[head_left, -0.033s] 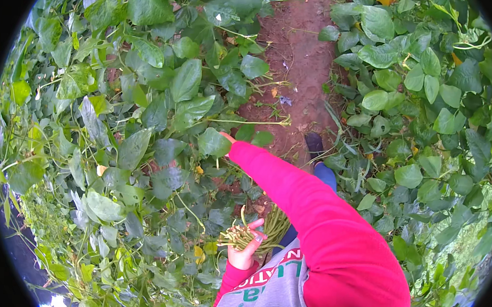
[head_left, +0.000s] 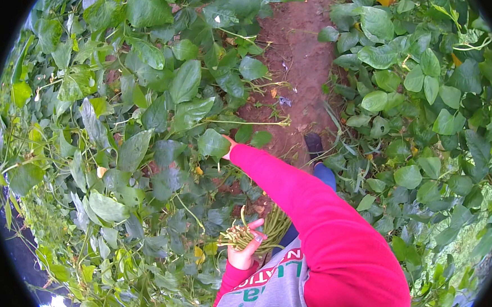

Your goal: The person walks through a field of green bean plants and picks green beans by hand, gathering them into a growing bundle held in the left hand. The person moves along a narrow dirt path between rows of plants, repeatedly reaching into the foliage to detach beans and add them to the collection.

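Note:
My left hand point(head_left: 244, 256), low in the middle close to my body, is closed around a thick bunch of long green bean pods point(head_left: 276, 227). Their pale stem ends stick out on the left of the fingers, while the rest of the pods hang behind toward my leg. My right arm, in a pink sleeve, reaches across to the plants on the left. There my right hand point(head_left: 231, 145) is mostly hidden behind a broad green leaf point(head_left: 213, 143). Its fingers cannot be seen, nor can anything they may hold. A thin pale pod tip or stem point(head_left: 219, 164) hangs just below that leaf.
Dense leafy bean plants point(head_left: 143, 85) fill the left side, with more plants point(head_left: 412, 107) on the right. Between them runs a reddish dirt path point(head_left: 302, 61). My dark shoe point(head_left: 313, 144) stands on it. A thin stem point(head_left: 248, 122) pokes out over the path.
My right hand and the leaves near it have shifted very slightly. My left hand keeps its hold on the bean pods.

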Action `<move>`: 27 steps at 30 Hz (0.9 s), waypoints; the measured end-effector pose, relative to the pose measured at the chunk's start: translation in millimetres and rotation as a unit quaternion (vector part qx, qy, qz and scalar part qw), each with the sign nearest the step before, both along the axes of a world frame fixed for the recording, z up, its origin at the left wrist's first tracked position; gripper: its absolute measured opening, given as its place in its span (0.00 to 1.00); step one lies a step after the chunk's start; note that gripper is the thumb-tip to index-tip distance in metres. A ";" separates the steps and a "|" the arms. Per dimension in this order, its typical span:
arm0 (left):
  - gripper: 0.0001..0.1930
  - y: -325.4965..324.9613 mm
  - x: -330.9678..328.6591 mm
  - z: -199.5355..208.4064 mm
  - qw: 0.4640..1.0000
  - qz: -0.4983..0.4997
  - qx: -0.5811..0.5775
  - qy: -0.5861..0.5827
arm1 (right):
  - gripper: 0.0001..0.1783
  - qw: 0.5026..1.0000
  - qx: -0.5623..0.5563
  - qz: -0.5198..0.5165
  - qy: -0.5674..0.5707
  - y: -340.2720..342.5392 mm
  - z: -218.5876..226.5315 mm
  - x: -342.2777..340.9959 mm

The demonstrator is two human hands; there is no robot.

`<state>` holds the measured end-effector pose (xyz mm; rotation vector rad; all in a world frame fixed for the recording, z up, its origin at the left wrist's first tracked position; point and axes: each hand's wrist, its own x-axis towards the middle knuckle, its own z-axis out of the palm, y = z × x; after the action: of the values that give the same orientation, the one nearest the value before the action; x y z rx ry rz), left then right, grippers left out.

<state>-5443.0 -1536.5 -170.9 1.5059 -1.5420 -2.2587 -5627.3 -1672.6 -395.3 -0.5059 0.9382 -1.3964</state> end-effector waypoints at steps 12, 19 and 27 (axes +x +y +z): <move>0.04 -9.7 -25.5 -25.5 0.999 0.028 0.006 -0.027 | 0.10 0.775 0.308 -0.229 0.502 114.3 -52.2 -177.0; 0.06 -11.0 -42.5 -61.6 0.995 0.035 0.051 -0.074 | 0.12 0.735 0.414 0.073 0.532 24.0 -168.2 -302.6; 0.06 -22.2 -74.2 -76.1 0.993 0.050 0.052 -0.092 | 0.16 0.743 0.130 0.171 0.633 -37.2 -261.5 -268.8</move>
<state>-5517.1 -1558.7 -247.1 1.8209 -1.3723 -2.2323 -5896.0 -1709.7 -656.8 -1.3997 1.9487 -0.3936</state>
